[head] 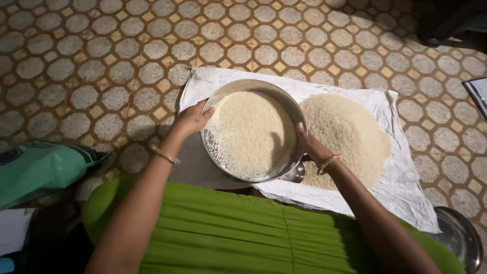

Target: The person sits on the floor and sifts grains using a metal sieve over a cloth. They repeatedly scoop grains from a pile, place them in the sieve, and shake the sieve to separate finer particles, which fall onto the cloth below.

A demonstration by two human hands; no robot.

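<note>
Steel pan (238, 89) between both hands' fingers (205, 112)

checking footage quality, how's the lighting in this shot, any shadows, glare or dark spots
Head view: warm, dim light; corners fall dark, mostly top right. The right hand casts a soft shadow on the rice in the steel pan, which the left hand also grips. Mild glare on the pan rim. The heap on the white cloth stays sharp.

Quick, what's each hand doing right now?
Left hand: closed on the left rim of the pan of rice.
Right hand: closed on the pan's right rim.
</note>
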